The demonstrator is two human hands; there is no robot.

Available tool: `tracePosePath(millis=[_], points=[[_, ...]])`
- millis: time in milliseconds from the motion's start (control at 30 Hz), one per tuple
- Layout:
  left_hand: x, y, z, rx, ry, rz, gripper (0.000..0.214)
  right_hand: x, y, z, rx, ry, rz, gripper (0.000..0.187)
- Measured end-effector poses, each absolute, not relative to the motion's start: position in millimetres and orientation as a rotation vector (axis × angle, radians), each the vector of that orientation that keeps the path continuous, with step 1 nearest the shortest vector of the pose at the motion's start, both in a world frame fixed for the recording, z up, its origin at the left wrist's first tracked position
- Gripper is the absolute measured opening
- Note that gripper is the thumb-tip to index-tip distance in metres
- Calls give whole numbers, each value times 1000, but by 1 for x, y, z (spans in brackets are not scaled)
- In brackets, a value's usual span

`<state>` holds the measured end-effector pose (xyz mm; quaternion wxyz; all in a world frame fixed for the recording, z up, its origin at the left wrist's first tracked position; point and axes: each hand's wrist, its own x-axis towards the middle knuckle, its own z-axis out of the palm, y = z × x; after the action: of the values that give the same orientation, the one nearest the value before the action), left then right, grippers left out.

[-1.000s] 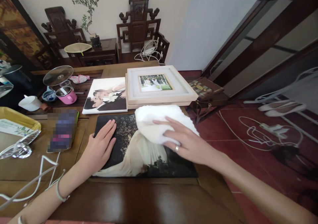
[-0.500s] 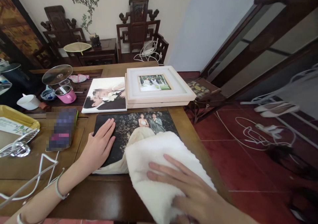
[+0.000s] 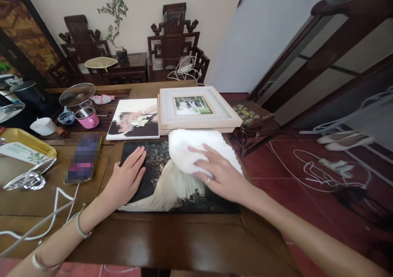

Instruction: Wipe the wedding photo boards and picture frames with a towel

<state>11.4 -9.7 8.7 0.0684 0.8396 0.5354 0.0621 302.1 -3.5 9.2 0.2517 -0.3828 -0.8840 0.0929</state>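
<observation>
A dark wedding photo panel (image 3: 184, 201) lies flat on the wooden table, a long pale gown showing across it. My left hand (image 3: 130, 178) rests flat on its left side, fingers stretched out and holding nothing. Over the upper right of the panel my right hand (image 3: 216, 170) presses a white fluffy cloth (image 3: 193, 146), fingers bent into the fabric. The cloth hides the couple's upper bodies in the picture. Just behind the panel is a white-edged photo print (image 3: 135, 119), and beside it a pale wooden picture frame (image 3: 192, 121) is stacked on another.
A blurred phone (image 3: 84, 158) with a white cable lies left of my left hand. Further left are a gold tray (image 3: 37, 139), a pink cup (image 3: 87, 118) and a white cup (image 3: 43, 126). The table's right edge drops to a red tiled floor (image 3: 270, 203).
My right hand has moved the cloth away from me, from the panel's lower right to its upper right. The lower gown is now uncovered. My left hand stays on the panel.
</observation>
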Motion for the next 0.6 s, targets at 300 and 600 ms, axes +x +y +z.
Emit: tracePosePath(millis=[300, 600], points=[[13, -10, 9, 2544, 1618, 176, 49, 284, -96, 18, -675, -2597, 389, 13], [11, -8, 9, 2560, 1622, 123, 49, 303, -5, 3, -1047, -2352, 150, 18]])
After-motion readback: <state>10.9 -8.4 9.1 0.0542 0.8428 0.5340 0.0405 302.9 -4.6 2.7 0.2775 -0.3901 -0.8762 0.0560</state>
